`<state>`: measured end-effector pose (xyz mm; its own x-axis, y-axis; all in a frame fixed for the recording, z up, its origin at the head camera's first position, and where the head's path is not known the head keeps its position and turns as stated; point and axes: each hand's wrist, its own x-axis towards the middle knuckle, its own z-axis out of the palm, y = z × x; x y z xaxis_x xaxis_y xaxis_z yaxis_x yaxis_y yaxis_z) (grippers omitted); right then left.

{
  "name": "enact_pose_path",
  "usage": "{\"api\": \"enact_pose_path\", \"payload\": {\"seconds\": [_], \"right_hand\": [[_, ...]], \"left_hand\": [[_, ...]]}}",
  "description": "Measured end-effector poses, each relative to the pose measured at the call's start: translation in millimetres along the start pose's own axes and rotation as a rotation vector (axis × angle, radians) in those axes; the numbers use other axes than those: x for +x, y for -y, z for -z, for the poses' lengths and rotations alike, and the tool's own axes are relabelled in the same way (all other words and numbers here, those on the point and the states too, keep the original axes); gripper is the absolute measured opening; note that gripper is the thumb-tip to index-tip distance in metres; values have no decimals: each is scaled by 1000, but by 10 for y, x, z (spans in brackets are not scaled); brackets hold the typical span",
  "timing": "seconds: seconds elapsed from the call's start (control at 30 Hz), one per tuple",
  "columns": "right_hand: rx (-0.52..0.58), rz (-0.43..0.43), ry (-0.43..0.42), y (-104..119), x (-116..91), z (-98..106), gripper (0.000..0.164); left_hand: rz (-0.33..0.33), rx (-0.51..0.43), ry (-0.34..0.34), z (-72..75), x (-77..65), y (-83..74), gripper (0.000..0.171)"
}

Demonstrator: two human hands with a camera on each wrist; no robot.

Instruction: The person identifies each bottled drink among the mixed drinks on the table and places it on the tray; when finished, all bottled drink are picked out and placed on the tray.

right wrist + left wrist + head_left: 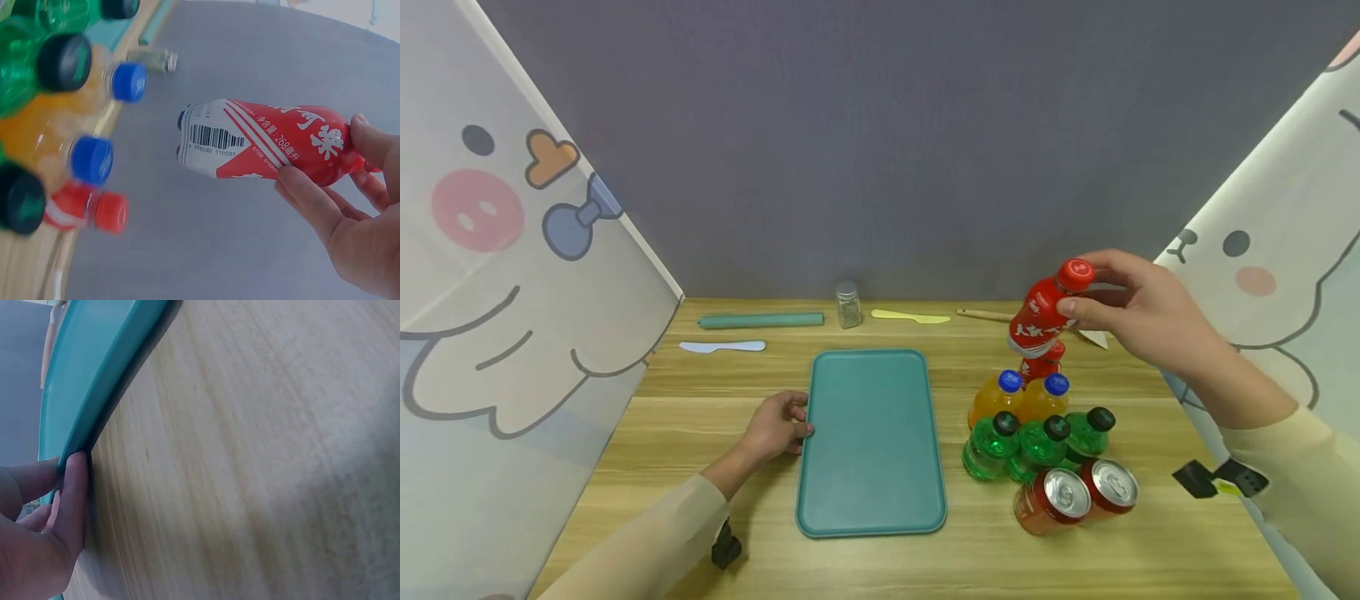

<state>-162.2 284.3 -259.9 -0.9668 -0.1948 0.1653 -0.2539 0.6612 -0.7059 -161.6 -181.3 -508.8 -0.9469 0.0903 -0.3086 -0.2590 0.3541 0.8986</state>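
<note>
A red bottle [1039,317] with a red cap and white lettering hangs tilted in my right hand [1138,304], gripped near its neck by thumb and fingers. In the right wrist view its white barcode label [215,139] faces the camera. Below it a second red bottle [84,206] stands behind two orange drink bottles [997,398] with blue caps. My left hand [775,425] pinches the left rim of a teal tray [872,442], thumb on top and a finger along the outer side, as the left wrist view shows. The tray's surface is bare.
Several green bottles [991,447] with black caps and two red cans [1051,502] stand right of the tray. Along the back lie a teal roll [762,320], a glass shaker [848,307], a yellow knife [910,317] and a wooden handle [985,315]. A pale blue knife [722,347] lies left.
</note>
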Motion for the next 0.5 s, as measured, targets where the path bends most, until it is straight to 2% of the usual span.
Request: {"api": "enact_pose_path", "payload": {"seconds": [0.23,0.5], "right_hand": [[150,26,139,289,285,-386,40],[211,57,254,496,655,-903,39]], "left_hand": [[9,13,-10,-6,2,-7,57],[4,22,-18,-8,12,2,56]]}}
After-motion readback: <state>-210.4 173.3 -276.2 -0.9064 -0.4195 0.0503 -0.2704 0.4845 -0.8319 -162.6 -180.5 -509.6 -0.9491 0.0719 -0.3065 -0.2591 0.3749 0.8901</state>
